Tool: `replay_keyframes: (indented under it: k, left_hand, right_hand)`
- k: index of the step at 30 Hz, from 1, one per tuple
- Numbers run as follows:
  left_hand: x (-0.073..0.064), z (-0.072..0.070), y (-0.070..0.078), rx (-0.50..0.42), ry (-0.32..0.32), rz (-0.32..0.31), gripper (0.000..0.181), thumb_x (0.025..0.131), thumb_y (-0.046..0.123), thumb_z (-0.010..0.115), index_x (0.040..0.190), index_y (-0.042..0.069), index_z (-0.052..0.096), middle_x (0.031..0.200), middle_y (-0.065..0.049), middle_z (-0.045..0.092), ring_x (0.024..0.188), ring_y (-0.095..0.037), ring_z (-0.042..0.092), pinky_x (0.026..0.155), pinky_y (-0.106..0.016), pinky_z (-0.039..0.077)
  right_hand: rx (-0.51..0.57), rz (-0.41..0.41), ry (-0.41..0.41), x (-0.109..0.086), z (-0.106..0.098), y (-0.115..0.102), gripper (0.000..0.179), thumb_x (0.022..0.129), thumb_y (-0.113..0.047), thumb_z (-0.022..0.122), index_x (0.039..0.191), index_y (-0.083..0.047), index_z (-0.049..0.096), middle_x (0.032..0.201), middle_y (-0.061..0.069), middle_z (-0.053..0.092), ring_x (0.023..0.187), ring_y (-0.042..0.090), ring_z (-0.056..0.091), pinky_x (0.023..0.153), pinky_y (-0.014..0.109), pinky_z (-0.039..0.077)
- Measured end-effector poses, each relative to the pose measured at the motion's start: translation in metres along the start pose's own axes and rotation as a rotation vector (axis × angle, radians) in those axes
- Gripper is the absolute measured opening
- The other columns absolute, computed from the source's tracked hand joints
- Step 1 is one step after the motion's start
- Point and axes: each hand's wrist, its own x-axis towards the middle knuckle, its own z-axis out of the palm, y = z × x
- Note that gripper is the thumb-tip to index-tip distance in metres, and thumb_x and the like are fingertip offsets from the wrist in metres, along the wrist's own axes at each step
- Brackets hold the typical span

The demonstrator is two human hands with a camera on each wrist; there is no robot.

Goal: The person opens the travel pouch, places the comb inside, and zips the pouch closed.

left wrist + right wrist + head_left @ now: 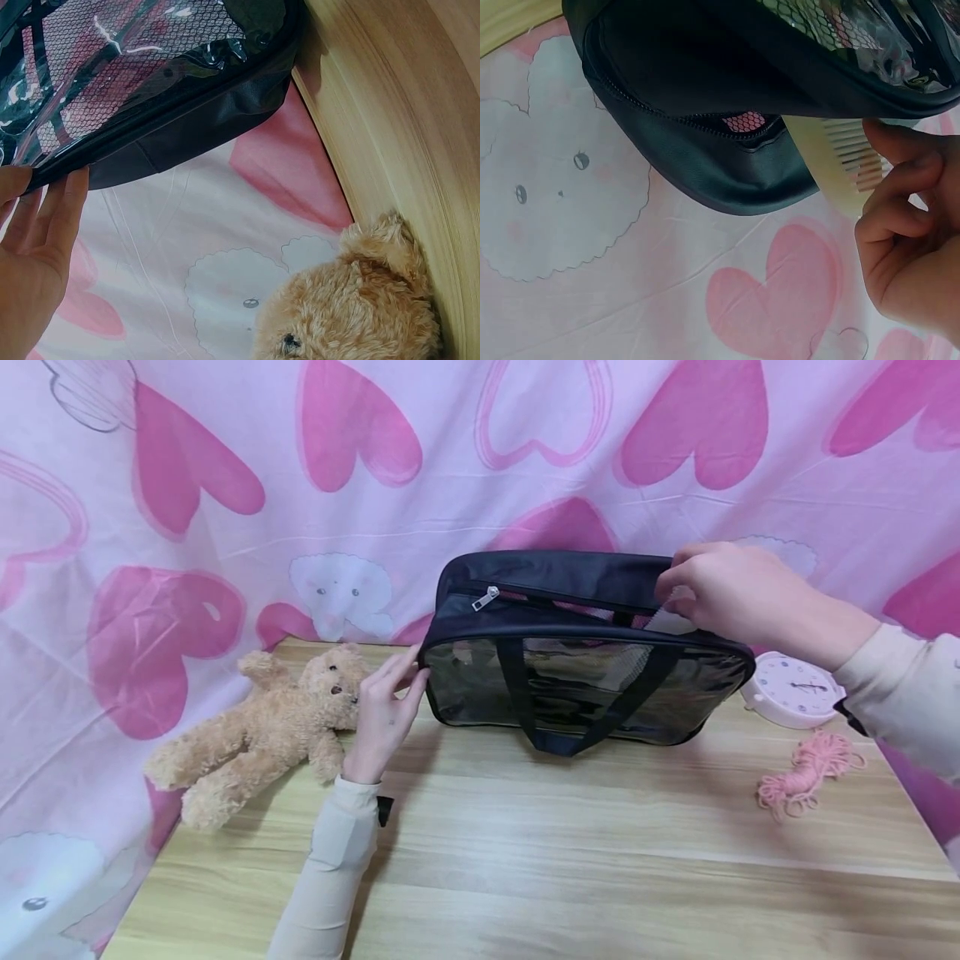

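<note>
A black bag [592, 602] with clear sides and hanging strap handles stands on the table, its top zipper partly undone. My left hand [386, 714] pinches the bag's left top edge between thumb and fingers, as the left wrist view also shows. At the right end of the zipper opening, my right hand [723, 589] holds a cream comb [817, 161] by its toothed part. The comb's other end goes into the opening and is hidden by the bag. The metal zipper pull [486, 598] lies near the left end of the opening.
A tan teddy bear [273, 727] lies left of the bag, beside my left hand. To the right are a round pale pink clock [795, 689] and a pink yarn bundle [810, 774]. A heart-patterned curtain [450, 443] hangs behind the wooden table [600, 860].
</note>
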Motion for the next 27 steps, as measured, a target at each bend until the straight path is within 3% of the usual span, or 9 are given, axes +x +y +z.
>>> replay_keyframes:
  k: [4,10,16,27]
  left_hand:
    - [-0.004,0.001,-0.014,-0.006,-0.004,0.002,0.037,0.083,-0.010,0.066,0.119,-0.003,0.064,0.096,-0.014,0.067,0.075,-0.023,0.066,0.071,-0.028,0.059]
    - [-0.005,0.001,-0.015,-0.018,-0.006,0.012,0.036,0.085,-0.007,0.066,0.120,0.000,0.064,0.098,-0.011,0.068,0.076,-0.020,0.066,0.073,-0.025,0.058]
    - [-0.006,0.002,-0.013,-0.010,-0.014,0.020,0.036,0.086,-0.006,0.065,0.121,-0.001,0.064,0.099,-0.012,0.068,0.076,-0.020,0.066,0.073,-0.025,0.058]
    - [-0.002,0.001,-0.003,-0.016,-0.020,0.015,0.037,0.083,-0.012,0.065,0.119,-0.005,0.063,0.098,-0.015,0.067,0.074,-0.023,0.066,0.073,-0.025,0.058]
  right_hand:
    - [-0.015,0.004,-0.075,0.006,0.000,-0.002,0.019,0.075,0.001,0.065,0.079,-0.017,0.070,0.079,0.000,0.059,0.064,0.024,0.060,0.046,0.046,0.049]
    - [-0.044,-0.001,-0.182,0.014,0.001,-0.004,0.019,0.080,-0.006,0.066,0.073,-0.023,0.068,0.075,-0.002,0.060,0.065,0.024,0.059,0.046,0.047,0.048]
    - [-0.027,-0.036,-0.166,0.018,0.000,-0.001,0.021,0.081,-0.006,0.066,0.069,-0.023,0.064,0.072,-0.001,0.057,0.062,0.023,0.055,0.045,0.044,0.047]
    - [-0.026,-0.025,-0.164,0.018,-0.001,-0.002,0.018,0.081,-0.008,0.067,0.070,-0.022,0.064,0.073,-0.002,0.056,0.062,0.023,0.055,0.043,0.043,0.045]
